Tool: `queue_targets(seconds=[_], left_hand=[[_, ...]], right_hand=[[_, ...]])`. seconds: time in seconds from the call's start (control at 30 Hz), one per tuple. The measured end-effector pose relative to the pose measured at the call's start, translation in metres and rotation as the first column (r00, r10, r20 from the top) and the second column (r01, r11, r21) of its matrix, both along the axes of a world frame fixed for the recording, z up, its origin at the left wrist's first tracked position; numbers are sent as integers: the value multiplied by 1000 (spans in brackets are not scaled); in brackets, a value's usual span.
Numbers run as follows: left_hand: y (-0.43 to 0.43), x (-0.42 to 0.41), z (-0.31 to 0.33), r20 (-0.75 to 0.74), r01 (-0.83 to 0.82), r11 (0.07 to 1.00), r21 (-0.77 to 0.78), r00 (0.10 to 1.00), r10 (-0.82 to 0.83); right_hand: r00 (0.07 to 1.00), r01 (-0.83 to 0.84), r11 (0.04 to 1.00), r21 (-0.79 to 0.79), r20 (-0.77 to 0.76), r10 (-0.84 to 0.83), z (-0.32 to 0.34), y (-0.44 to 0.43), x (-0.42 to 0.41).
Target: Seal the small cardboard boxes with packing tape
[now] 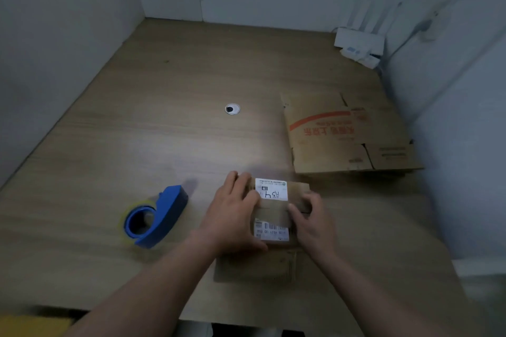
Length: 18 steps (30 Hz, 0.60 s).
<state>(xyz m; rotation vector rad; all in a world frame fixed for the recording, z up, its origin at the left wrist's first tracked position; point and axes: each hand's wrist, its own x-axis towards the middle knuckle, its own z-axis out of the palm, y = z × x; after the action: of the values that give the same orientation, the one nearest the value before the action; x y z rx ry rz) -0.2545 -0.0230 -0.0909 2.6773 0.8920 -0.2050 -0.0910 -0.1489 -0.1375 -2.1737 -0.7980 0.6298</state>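
Observation:
A small brown cardboard box [273,212] with two white labels sits on the wooden desk near the front. My left hand [232,213] lies flat on its left side, fingers over the top. My right hand [312,223] presses on its right side, thumb on the top flap. Both hands hold the box. A blue tape dispenser [154,217] with a clear tape roll lies on the desk to the left, apart from my hands. Under the box, toward me, a flat piece of cardboard [254,267] shows.
A flattened cardboard box [345,137] with red print lies at the right. A round cable hole [232,109] is in the desk's middle. A white router [358,41] stands in the far right corner. White walls enclose the desk [137,131] on three sides.

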Motion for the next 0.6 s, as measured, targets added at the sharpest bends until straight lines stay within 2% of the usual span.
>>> queue_targets(seconds=[0.1, 0.17, 0.23, 0.4, 0.6], left_hand=[[12, -10, -9, -32, 45, 999, -15, 998, -46], [24, -20, -16, -51, 42, 996, -82, 998, -46], [32, -34, -25, -56, 1, 985, -172, 998, -11], [40, -40, -38, -25, 16, 982, -190, 999, -21], [42, -19, -37, -28, 60, 976, -209, 997, -68]], right_hand=[[997, 56, 998, -30, -55, -58, -20, 3, -20], [994, 79, 997, -20, -73, -80, -24, 8, -28], [997, 29, 999, -36, -67, -31, -20, 18, -33], [999, 22, 992, -126, 45, -16, -17, 34, -35], [980, -26, 993, -118, 195, 49, -29, 35, -25]])
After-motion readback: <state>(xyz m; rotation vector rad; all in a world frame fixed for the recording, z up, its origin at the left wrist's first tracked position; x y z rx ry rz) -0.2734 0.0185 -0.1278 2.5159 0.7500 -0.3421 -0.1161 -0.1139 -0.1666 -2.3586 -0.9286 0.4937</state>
